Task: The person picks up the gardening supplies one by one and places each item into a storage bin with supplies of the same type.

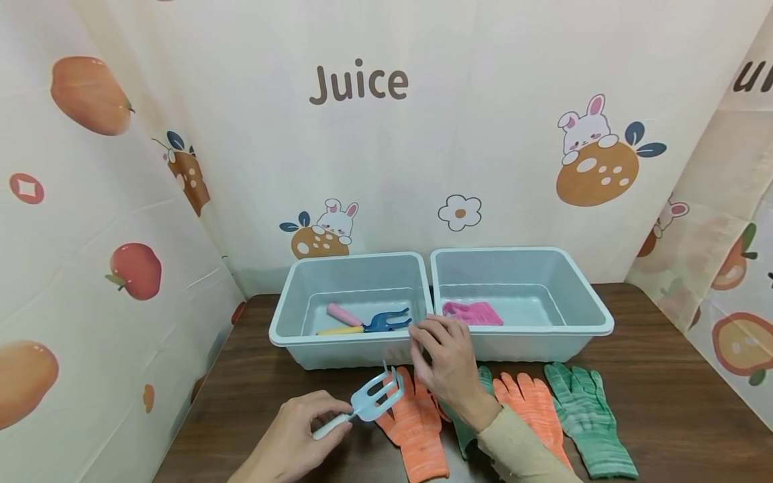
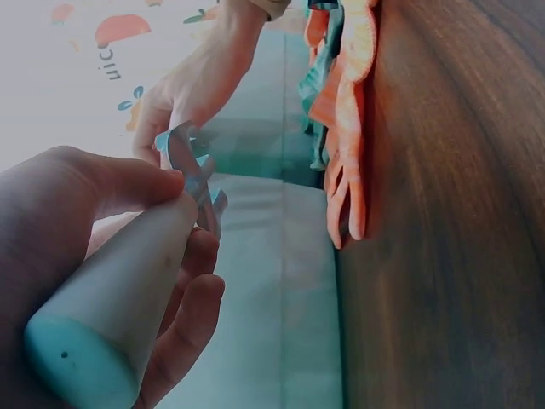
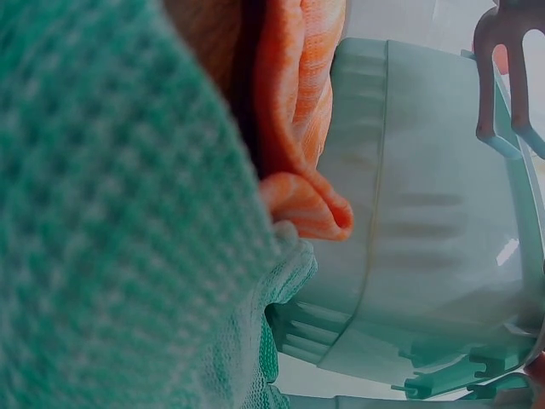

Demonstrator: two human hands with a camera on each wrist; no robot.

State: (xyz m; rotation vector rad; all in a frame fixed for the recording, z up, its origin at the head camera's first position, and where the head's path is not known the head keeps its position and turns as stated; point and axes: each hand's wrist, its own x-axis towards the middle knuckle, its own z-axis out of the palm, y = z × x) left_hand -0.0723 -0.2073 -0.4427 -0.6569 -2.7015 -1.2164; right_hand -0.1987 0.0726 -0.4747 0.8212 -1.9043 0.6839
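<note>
My left hand point(image 1: 296, 429) grips a light blue garden hand fork point(image 1: 364, 406) by its pale handle point(image 2: 128, 273), tines pointing up and away over an orange glove point(image 1: 417, 422). My right hand point(image 1: 449, 362) hovers with loosely bent fingers at the near corner where the two bins meet, fingertips at the rim and nothing visible in them. In the left bin point(image 1: 356, 339) lie a dark blue hand fork point(image 1: 386, 322) with a yellow handle and a tool with a pink handle point(image 1: 343, 314). A pink glove point(image 1: 474, 313) lies in the right bin point(image 1: 543, 330).
Before the bins, on the dark wooden table point(image 1: 223, 402), lie another orange glove point(image 1: 534, 409) and a green glove point(image 1: 588, 422). A further green glove point(image 3: 111, 213) sits partly under my right forearm. A printed curtain point(image 1: 386, 154) hangs behind the bins.
</note>
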